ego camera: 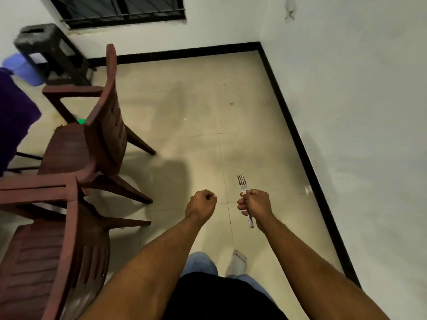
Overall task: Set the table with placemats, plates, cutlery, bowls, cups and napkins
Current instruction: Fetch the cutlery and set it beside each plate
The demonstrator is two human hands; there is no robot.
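My right hand (255, 204) grips a silver fork (242, 182) by its handle, tines pointing up and away from me, the handle end sticking out below my fist. My left hand (203, 203) is curled into a fist beside it and holds nothing that I can see. Both hands hover over the tiled floor in front of my body. A purple tablecloth (13, 121) shows at the far left edge; the tabletop itself is out of view.
Two brown plastic chairs (101, 125) (57, 250) stand to my left, facing the table. A black stool (50, 47) and a blue bin (23, 68) sit in the far left corner. A white wall (358, 112) with black skirting runs along my right. Beige floor (196, 112) lies ahead.
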